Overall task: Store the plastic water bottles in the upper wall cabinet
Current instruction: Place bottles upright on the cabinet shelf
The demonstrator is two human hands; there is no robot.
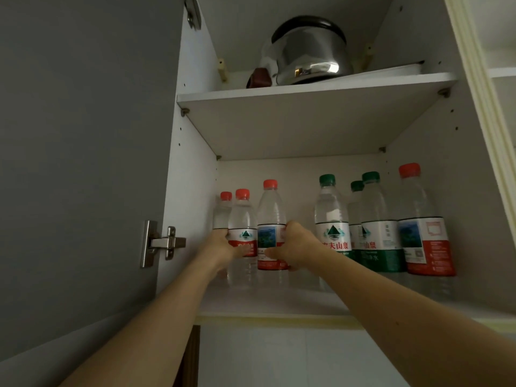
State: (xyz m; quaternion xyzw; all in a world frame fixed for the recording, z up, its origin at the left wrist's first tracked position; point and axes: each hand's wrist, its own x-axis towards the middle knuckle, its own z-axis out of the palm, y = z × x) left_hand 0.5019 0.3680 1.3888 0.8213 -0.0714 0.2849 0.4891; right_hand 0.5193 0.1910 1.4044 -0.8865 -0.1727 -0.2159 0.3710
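**Red caps going in on the left, cabinet's nearly stocked**

Plastic everywhere on that lower shelf [273,305], so you're well along, as far as I can judge. Nearest to you, both arms reach up into the open wall cabinet. Your right hand [296,247] is wrapped round the label of the tall red-cap bottle [271,236] at about 6 o'clock of the shelf, thumb on the front and fingers curled behind it. Your left hand [223,244] sits at 9 o'clock from that; fingers run along the label of the shorter red-cap bottle [242,227], and it looks like a grip, though part of the hand is hidden.

Further back at 9 o'clock there's another small red-cap bottle [222,210] tucked against the side wall. Over at 3 o'clock stand the green-cap bottles [332,219] and one more tall red-cap one [424,224], all upright and looking parked.

Up at 12 o'clock the top shelf holds a steel kettle [310,54].

What's left, I'd guess: let go of those two once they stand steady, then shut the door [83,163]. Can't tell if more bottles wait below.
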